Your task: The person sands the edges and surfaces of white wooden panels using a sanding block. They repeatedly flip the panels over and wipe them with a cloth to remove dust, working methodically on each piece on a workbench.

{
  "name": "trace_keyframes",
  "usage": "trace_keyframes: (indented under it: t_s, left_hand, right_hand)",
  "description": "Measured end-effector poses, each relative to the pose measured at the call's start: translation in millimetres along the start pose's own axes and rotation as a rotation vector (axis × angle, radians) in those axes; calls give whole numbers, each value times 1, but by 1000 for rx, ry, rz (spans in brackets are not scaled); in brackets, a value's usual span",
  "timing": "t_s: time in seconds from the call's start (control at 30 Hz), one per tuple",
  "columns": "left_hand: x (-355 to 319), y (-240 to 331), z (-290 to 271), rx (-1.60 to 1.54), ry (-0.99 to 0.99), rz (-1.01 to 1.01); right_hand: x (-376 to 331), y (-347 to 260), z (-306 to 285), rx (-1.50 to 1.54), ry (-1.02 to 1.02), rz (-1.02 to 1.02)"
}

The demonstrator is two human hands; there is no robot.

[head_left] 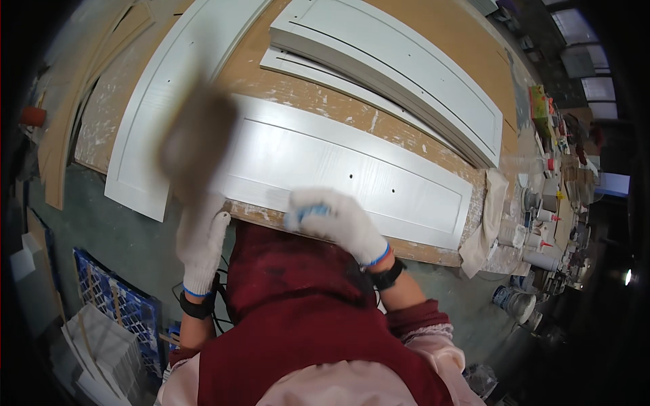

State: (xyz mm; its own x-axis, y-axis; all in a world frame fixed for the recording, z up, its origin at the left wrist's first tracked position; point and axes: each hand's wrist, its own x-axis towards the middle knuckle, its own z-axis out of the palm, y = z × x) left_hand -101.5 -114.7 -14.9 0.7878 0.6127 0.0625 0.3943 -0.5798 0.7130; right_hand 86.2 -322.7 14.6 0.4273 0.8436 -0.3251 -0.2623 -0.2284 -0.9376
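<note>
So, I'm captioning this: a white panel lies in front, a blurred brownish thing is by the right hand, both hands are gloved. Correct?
Not quite: in the head view, the blurred brownish thing is by the left hand, not the right hand. The rest stands.

Left: blue lattice (139, 312), orange container (32, 116) | Right: bucket (520, 306), red-tipped bottles (546, 216) | Upper right: bright panes (598, 88)
</note>
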Motion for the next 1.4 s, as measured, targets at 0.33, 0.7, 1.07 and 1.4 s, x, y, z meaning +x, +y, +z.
trace_keyframes:
  t_s: [0.33, 0.7, 1.07, 1.4]
  left_hand:
    - [20, -25, -13, -102, -32, -98]
    - [28, -44, -12, -304, -78, -159]
    - [39, -13, -22, -367, -373, -371]
    - [42, -31, -7, -359, -397, -309]
  right_hand:
    - [21, 32, -46, 348, 810, -359]
    - [21, -12, 68, 243, 46, 193]
    - [23, 2, 9, 91, 630, 28]
    - [116, -9, 37, -872, 553, -250]
